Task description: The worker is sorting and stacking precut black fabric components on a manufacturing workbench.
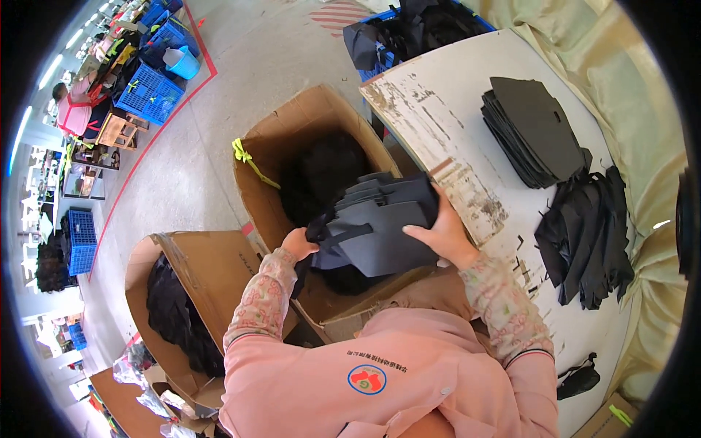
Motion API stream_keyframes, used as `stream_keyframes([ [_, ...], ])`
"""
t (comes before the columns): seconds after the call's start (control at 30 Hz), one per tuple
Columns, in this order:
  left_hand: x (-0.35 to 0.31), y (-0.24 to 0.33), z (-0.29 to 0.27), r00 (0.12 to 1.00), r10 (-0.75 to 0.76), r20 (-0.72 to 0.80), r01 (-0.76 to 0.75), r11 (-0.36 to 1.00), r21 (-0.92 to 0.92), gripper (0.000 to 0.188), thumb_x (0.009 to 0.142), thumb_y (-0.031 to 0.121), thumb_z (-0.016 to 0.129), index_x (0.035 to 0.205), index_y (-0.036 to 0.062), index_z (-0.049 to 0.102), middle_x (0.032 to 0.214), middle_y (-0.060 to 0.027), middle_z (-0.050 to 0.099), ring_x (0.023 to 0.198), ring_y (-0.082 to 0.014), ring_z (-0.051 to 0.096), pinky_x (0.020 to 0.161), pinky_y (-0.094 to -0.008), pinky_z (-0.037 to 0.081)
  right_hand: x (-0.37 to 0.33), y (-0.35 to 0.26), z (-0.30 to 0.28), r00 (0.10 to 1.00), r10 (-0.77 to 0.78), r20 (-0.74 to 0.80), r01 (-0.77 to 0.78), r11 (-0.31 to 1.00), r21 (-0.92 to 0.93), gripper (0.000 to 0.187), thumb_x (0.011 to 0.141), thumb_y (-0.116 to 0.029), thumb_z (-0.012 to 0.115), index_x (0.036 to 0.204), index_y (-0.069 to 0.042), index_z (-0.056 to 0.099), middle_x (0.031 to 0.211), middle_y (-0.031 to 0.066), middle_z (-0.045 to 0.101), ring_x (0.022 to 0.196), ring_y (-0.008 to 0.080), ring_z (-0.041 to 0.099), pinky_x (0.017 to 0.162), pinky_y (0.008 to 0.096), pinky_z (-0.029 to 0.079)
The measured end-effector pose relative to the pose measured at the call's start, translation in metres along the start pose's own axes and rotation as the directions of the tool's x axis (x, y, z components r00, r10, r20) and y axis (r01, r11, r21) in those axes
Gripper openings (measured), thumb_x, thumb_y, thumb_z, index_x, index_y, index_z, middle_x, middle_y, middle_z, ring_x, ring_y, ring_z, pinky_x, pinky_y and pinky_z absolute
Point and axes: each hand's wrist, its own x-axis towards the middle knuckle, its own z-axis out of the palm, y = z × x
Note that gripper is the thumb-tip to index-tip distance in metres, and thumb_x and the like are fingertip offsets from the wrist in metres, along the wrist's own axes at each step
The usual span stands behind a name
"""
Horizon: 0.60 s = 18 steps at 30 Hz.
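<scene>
Panels [387, 233], dark grey, flat and layered in a loose bundle, are held between two bare hands above the near part of an open cardboard carton [288, 120]. By the left hand [298, 244], the bundle's left edge is gripped, with the fingers curled in; what lies inside that grip is hidden, and the exact finger spacing cannot be told. By the right hand [447, 232], the right edge is clasped, the thumb being laid across the upper face while the other fingers are mostly concealed behind. Inside the carton, black pieces [328, 168] are heaped, and a yellow-green ribbon [244, 155] is tied at its left side. To the right, a worn white tabletop [438, 109] is occupied by a neat stack of dark grey cut sheets [537, 131] and, just beside it, a bunch of black strips [590, 237]. To the left, a second carton [219, 274] is filled with black material [179, 317]. Beyond the table's far end, a blue plastic crate [380, 64] is loaded with dark pieces [431, 29].
</scene>
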Motion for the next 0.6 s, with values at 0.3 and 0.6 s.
stream_keyframes([
  [0.3, 0.061, -0.086, -0.09, 0.982, -0.174, -0.077, 0.178, 0.983, 0.042, 0.058, 0.066, 0.034, 0.079, 0.107, -0.0043, 0.064, 0.1, -0.0217, 0.068, 0.099, -0.0356, 0.065, 0.087, -0.0401, 0.049, 0.154, 0.012, 0.095, 0.97, -0.117, 0.213, 0.134, 0.989, -0.067, 0.097, 0.067, -0.021, 0.083, 0.145, -0.004, 0.028, 0.137, 0.0234, 0.047, 0.129, 0.0327, 0.046, 0.108, 0.037, 0.036],
  [0.6, 0.143, -0.101, -0.015, 0.975, 0.046, -0.217, -0.068, 0.993, -0.092, 0.079, 0.081, 0.038, 0.075, 0.14, -0.0019, 0.041, 0.143, -0.0218, 0.044, 0.134, -0.0347, 0.041, 0.111, -0.0383, 0.033, 0.086, 0.049, 0.046, 0.803, 0.208, 0.558, -0.102, 0.971, -0.216, 0.047, 0.083, -0.024, 0.072, 0.122, -0.005, 0.053, 0.104, 0.019, 0.064, 0.093, 0.0301, 0.064, 0.082, 0.0375, 0.051],
])
